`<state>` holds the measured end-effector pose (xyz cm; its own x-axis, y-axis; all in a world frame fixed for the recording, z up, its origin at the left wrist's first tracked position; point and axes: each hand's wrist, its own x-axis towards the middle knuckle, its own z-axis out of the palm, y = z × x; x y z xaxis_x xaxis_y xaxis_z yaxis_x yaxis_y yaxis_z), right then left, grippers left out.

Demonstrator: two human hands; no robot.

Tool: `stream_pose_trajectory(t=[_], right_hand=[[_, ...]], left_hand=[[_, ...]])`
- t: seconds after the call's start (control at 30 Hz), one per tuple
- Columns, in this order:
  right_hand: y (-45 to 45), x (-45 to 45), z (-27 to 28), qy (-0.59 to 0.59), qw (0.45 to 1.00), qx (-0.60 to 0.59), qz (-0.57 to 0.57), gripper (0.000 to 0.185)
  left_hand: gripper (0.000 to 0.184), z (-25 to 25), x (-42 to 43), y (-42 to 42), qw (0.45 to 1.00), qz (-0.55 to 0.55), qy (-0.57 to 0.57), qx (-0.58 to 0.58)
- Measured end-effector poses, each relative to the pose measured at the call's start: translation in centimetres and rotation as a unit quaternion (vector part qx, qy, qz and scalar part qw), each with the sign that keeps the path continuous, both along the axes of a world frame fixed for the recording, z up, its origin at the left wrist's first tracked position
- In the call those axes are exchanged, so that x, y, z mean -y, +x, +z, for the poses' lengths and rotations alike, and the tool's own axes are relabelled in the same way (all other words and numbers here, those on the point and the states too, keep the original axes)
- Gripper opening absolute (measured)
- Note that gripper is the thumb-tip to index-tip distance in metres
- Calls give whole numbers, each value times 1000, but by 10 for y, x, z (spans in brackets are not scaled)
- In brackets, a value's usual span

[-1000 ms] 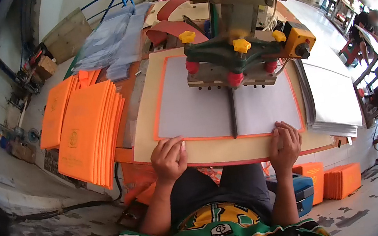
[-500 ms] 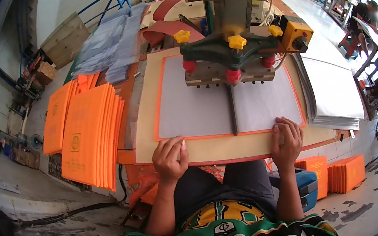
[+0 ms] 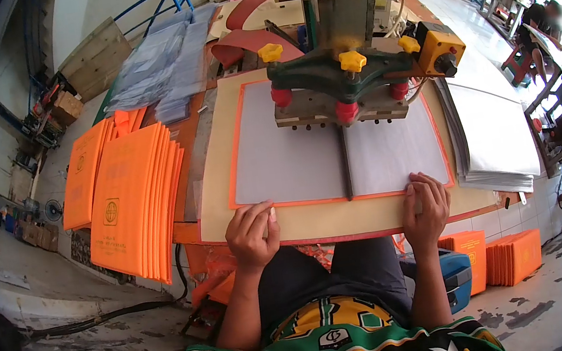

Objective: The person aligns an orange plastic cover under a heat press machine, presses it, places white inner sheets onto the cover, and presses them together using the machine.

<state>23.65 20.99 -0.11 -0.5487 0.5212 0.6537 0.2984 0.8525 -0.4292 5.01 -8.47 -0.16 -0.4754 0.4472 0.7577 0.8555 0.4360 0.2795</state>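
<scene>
An orange cover (image 3: 299, 204) lies spread out on the cream board (image 3: 316, 226), its orange rim showing around two pale grey-white sheets (image 3: 285, 153). A dark strip (image 3: 346, 167) runs down between the sheets. My left hand (image 3: 253, 236) is closed with curled fingers at the cover's near edge, left of the middle. Near its right corner, my right hand (image 3: 426, 212) pinches the same edge, thumb against fingers. Above the far part of the cover hangs the press head (image 3: 341, 107) with yellow knobs and red feet; it hides some of the sheets.
Stacked orange covers (image 3: 132, 202) stand at the table's left, near clear plastic sheets (image 3: 175, 69). White sheets (image 3: 492, 133) are piled on the right. More orange covers (image 3: 513, 258) and a blue box (image 3: 457, 280) are below. A person (image 3: 541, 24) sits far right.
Almost nothing differs. Both hands stay at the cover's near edge, and the press head keeps its height; the view has shifted very slightly.
</scene>
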Motion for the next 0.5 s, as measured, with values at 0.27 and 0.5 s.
stream_pose_trajectory(t=[0.27,0.5], right_hand=[[0,1,2,5,1000,1,-2,13],[0,0,0,7,1000,-1,-3,12]], left_hand=[[17,-3,0,-1,1000,0,1,-1],[16,-3,0,-1,1000,2,0,-5]])
